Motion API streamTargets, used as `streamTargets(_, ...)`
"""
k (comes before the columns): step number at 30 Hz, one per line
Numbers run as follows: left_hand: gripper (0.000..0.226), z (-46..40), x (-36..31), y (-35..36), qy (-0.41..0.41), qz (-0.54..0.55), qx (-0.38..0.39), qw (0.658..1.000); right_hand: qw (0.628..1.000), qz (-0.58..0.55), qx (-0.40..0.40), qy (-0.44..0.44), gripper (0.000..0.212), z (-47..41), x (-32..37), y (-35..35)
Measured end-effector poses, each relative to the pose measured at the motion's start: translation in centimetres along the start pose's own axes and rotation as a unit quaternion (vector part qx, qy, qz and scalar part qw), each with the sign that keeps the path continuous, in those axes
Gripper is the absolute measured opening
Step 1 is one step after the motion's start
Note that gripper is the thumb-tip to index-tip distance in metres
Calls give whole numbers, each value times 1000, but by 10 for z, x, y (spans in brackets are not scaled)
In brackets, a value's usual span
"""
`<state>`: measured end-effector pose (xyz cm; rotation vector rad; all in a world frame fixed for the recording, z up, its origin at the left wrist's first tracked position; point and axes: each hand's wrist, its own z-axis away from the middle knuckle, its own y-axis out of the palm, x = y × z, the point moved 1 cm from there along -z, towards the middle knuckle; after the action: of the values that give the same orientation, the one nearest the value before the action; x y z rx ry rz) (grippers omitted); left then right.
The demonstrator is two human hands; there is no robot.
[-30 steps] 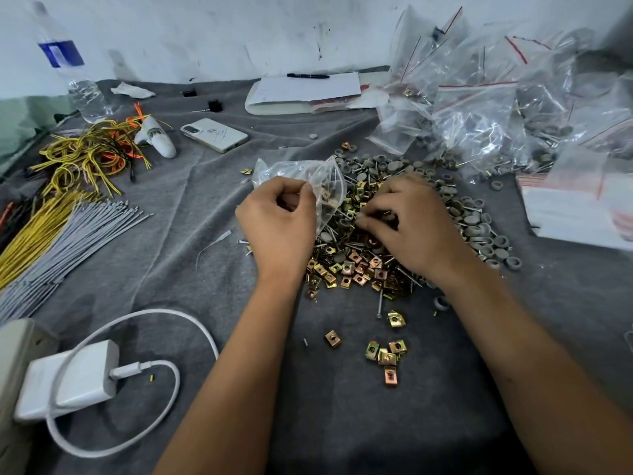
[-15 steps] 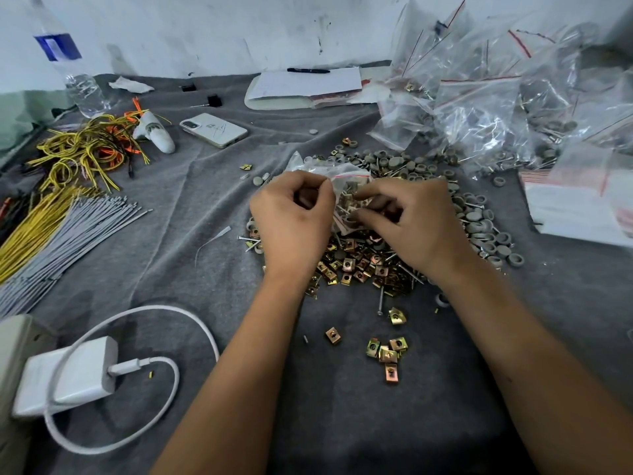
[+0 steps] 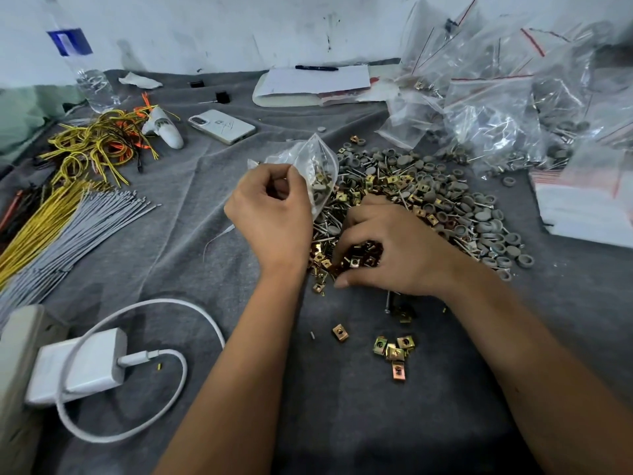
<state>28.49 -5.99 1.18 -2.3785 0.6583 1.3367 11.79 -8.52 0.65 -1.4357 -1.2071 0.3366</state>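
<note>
First, left hand point(image 3: 270, 214): curled, thumb and fingers pinching the near edge of a clear zip bag point(image 3: 310, 162); pinch point itself hidden behind the knuckles.
Clear zip bag: held up off the grey cloth point(image 3: 205, 186), just behind the left hand and above the far-left edge of the pile; a few caps and nails show through the film, mouth hard to make out.
Right hand point(image 3: 394, 248): palm down on the pile, fingers curled into the clip nuts point(image 3: 320, 257); fingertips buried, so cannot tell whether anything is gripped; thumb tip at the pile's near edge.
Pile: gold clip nuts nearest, nails mixed in, grey caps point(image 3: 479, 217) beyond and to the right; middle part covered by the right hand.
Loose clip nuts point(image 3: 394, 351): small cluster nearer the body, apart from the pile, between the forearms.
Filled bags point(image 3: 489, 108): heaped far right, contents blurred by glare, heap cut by the frame edge.
Water bottle point(image 3: 92, 84): far left, top cut off.
Wire bundles point(image 3: 68, 228): yellow and grey, running off the left edge.
Charger point(image 3: 85, 365): near left, cable looped; beige block beside it mostly out of frame, kind unclear.
Phone point(image 3: 222, 126): face down, beyond the left hand.
</note>
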Motion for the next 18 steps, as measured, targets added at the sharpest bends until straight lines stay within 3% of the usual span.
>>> streamTargets(3,17,0,0,-1,-6,4,-1,1000,999,33,33,-1,30,-1,1,2)
streamTargets(6,17,1,-2,-1,-5,9,7,1000,998,52,18,-11,21,-3,2,4)
streamTargets(18,22,1,0,2,-16,14,29,999,983,-62,-161,70,23,-1,1,-3)
